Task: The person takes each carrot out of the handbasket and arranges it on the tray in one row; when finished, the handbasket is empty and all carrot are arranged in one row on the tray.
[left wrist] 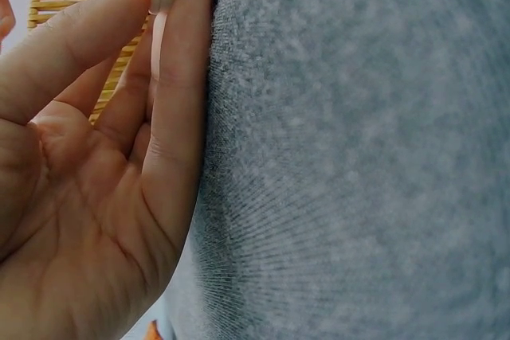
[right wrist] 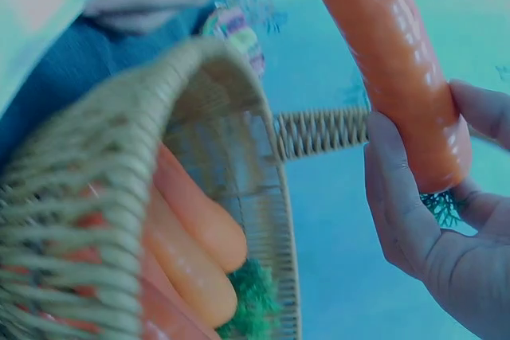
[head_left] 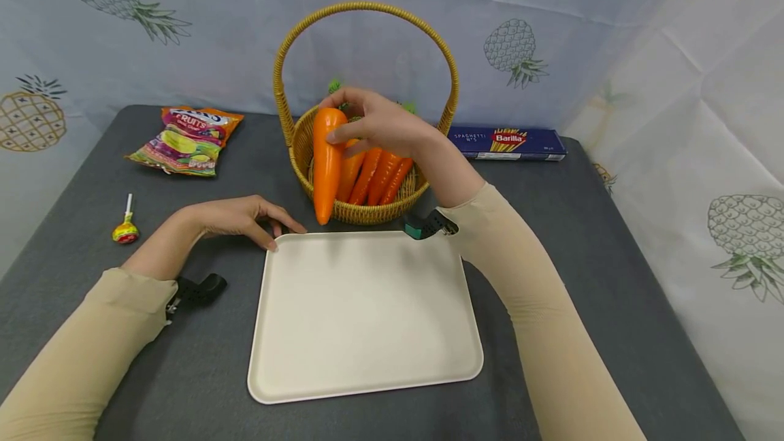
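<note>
At upper center, my right hand (head_left: 384,121) grips one carrot (head_left: 327,175); center-left, my left hand (head_left: 240,217) pinches one cream tray (head_left: 367,315).

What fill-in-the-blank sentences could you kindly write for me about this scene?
1. The right hand holds a carrot coloured ____.
2. The left hand touches the tray at its far ____ corner.
3. More carrots lie inside the woven ____.
4. The Barilla box names its pasta as ____.

Missing words: orange; left; basket; spaghetti.
</note>
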{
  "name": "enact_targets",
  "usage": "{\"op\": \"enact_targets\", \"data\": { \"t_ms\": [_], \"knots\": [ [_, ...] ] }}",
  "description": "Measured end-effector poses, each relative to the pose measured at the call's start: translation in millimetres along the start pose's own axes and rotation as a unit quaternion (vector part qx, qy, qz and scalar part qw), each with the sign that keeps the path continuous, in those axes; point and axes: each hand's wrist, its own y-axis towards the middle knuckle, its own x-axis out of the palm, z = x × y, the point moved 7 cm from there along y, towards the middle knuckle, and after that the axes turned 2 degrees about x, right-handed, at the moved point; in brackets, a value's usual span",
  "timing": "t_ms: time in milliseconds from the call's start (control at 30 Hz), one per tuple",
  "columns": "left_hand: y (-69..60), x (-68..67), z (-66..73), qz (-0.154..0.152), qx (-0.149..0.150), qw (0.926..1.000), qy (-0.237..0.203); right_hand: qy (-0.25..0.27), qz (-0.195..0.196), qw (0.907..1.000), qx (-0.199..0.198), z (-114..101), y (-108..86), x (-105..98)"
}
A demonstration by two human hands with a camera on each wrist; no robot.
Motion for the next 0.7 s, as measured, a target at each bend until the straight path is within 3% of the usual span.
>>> {"op": "enact_targets", "data": {
  "t_ms": [467, 700],
  "knots": [
    [-1.0, -1.2, 0.2, 0.008, -0.013, 0.9999, -0.003, -0.022, -0.033, 0.9992, -0.002, 7.8, -12.8, 47.0],
    [-1.1, -1.7, 2.2, 0.005, 0.007, 1.0, 0.0, -0.003, -0.066, 0.9977, 0.011, 15.6, -20.3, 73.5]
  ]
}}
